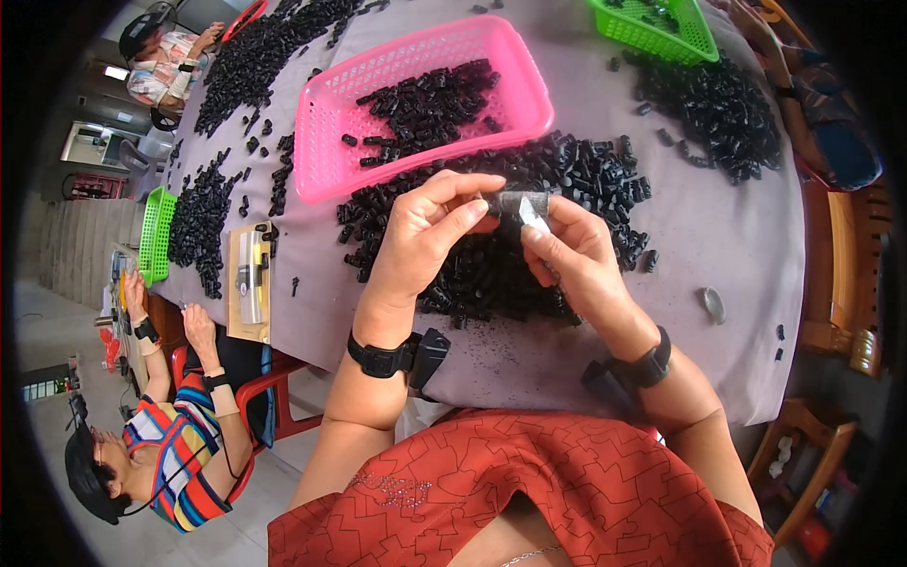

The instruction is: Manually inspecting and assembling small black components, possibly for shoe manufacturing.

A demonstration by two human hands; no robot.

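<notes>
Above a pile of small black ribbed tubular parts (491,274), both hands hold a short dark, speckled, partly see-through strip (515,200) between them. My left hand (425,222) pinches its left end between thumb and fingers. At the other end, my right hand (586,250) grips it, with a pale shiny bit showing by the thumb. Whether the strip is tape or film, or wraps a black part, I cannot tell. Just beyond the pile stands a pink perforated basket (524,85) with more black parts inside.
Other black heaps lie at far right (713,113) and left (203,217). Green baskets stand far right (697,42) and left (156,231). A clear piece (713,305) lies at right; a tan board (236,283) holds a clear packet. Co-workers sit around the cloth-covered table (586,369).
</notes>
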